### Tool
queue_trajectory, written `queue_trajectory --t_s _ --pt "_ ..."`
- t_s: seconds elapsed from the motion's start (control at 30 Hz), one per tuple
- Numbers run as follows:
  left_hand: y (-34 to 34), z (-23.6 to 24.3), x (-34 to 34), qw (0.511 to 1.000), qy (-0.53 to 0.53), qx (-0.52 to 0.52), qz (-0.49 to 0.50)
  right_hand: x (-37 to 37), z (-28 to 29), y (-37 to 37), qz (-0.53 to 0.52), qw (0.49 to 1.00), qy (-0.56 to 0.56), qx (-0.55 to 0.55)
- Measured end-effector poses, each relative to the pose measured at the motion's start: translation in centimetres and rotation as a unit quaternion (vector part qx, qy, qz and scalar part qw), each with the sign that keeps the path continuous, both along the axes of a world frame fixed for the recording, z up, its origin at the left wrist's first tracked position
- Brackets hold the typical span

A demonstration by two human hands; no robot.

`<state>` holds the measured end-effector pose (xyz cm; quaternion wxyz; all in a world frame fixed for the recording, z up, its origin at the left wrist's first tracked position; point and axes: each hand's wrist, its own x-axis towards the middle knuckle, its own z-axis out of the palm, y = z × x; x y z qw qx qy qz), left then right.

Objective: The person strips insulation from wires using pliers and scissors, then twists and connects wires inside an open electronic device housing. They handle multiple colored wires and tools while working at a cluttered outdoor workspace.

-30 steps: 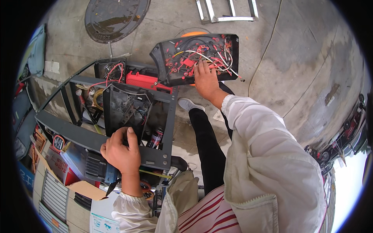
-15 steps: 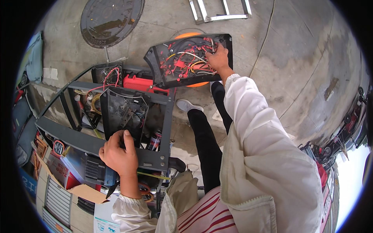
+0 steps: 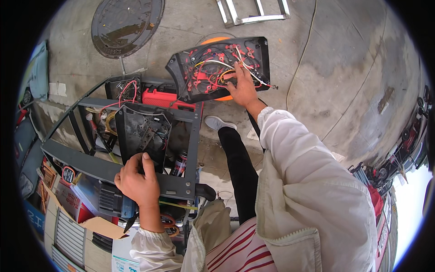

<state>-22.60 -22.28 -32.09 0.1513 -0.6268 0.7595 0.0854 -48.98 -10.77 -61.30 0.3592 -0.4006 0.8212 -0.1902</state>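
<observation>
A shallow black tray [image 3: 174,72] holds a tangle of red, yellow and black wires and red terminals. My right hand [image 3: 244,90] reaches into it over the wires, fingers stretched and thumb apart. Beside these fingers a white wire [image 3: 253,77] runs across the tray, its end poking past the right rim. My left hand [image 3: 139,181] rests on the near dark metal rail [image 3: 174,183] of a frame, loosely curled with the thumb apart. Just beyond that hand lies a second black tray [image 3: 140,129] with dark bits and small metal parts.
A red case [image 3: 161,97] and a small bin of screws [image 3: 118,88] sit at the frame's far side. A spray can [image 3: 180,164] stands inside it. An opened cardboard box [image 3: 102,226] is lower left. An orange round object [image 3: 215,41] supports the wire tray. A metal frame [image 3: 263,18] lies beyond.
My right hand has moved left and nearer within the wire tray, away from the far right corner. The white wire now stretches across to the tray's right rim. My left hand stays put.
</observation>
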Motion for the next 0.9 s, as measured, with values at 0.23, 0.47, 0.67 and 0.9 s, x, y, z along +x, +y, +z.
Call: queue_trajectory --t_s 0.23,0.47,0.67,0.9 --pt "0.0 0.1 0.0 1.000 -0.005 -0.001 0.005 -0.6 1.4 3.0 -0.045 0.976 0.154 0.149" --pt "0.1 0.1 0.1 1.000 -0.007 0.000 0.010 -2.1 1.5 6.7 0.038 0.988 0.111 0.096" --pt "0.1 0.0 0.2 1.000 0.005 -0.008 0.005 -4.4 0.0 6.3 0.040 0.979 0.111 0.168" --pt "0.3 -0.1 0.3 0.999 0.014 -0.028 0.005 -4.5 2.2 6.2 -0.180 0.971 -0.106 0.117"
